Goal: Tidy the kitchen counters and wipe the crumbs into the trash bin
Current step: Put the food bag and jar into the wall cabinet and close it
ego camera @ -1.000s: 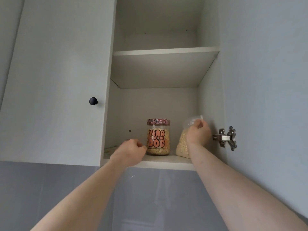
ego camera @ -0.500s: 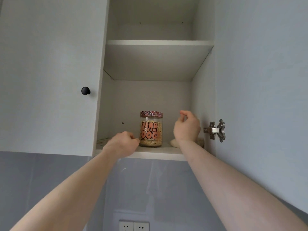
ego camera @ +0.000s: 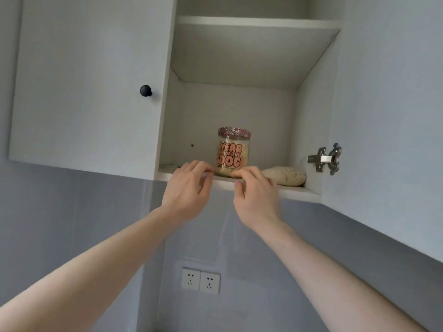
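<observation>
Head view looks up into an open white wall cupboard (ego camera: 239,104), and I have both hands at the front lip of its lower shelf (ego camera: 294,191). My left hand (ego camera: 185,188) and right hand (ego camera: 255,195) sit close together just below and in front of the glass jar with the pink patterned lid and "YEAR OF THE DOG" label (ego camera: 233,152). Fingers on both are loosely curled and I see nothing held in either; whether the fingertips touch the jar base or only the shelf edge I cannot tell.

The jar stands upright near the front of the shelf, its foot partly hidden by my hands. Just to its right lies a slumped clear bag of pale grain or flakes (ego camera: 285,174), flat on the shelf and close to the front edge.

My worries from here: the jar is glass and close to the lip, so a careless brush from either hand could tip it forward off the shelf. The soft bag could slide or sag over the edge if nudged, and I cannot see whether it is sealed, so spillage onto the worktop below is possible. The open door's metal hinge (ego camera: 326,159) is near my right forearm; swinging the grey door (ego camera: 383,116) shut carelessly could catch the bag or jar.
</observation>
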A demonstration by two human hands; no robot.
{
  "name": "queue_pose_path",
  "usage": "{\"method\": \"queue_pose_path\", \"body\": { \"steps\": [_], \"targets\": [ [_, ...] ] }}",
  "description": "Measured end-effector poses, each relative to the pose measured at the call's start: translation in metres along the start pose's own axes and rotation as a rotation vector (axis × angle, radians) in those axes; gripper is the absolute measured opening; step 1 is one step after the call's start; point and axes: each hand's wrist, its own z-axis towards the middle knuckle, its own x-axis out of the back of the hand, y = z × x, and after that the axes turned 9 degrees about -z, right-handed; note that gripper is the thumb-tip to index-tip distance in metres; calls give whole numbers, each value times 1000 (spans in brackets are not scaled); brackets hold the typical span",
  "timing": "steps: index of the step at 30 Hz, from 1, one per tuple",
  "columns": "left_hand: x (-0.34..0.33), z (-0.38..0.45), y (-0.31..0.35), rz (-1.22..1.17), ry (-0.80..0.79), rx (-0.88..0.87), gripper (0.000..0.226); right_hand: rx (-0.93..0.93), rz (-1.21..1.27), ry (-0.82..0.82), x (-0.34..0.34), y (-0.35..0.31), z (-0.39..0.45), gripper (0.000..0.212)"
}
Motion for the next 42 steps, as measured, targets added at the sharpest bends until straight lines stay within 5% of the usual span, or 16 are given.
{"method": "queue_pose_path", "body": {
  "steps": [2, 7, 14, 23, 29, 42],
  "targets": [
    [4, -47, 2, -47, -33, -70, 31, 72, -7, 45, -2, -3, -32, 36],
    [18, -194, -4, -105, -223, 129, 44, 25, 437, -88, -18, -17, -142, 42],
    [23, -389, -66, -26, -588, 724, 37, -125, 440, -770, -105, -24, -348, 50],
    [-12, -532, -138, -39, -652, 1527, 45, -320, 302, -1364, -177, -39, -500, 57],
    [-48, -552, -182, 26, -685, 1614, 55, -369, 146, -1556, -200, -18, -560, 67],
    [-115, -580, -290, -13, -462, 1823, 76, -261, 78, -1687, -234, -1, -597, 66]
  ]
}}
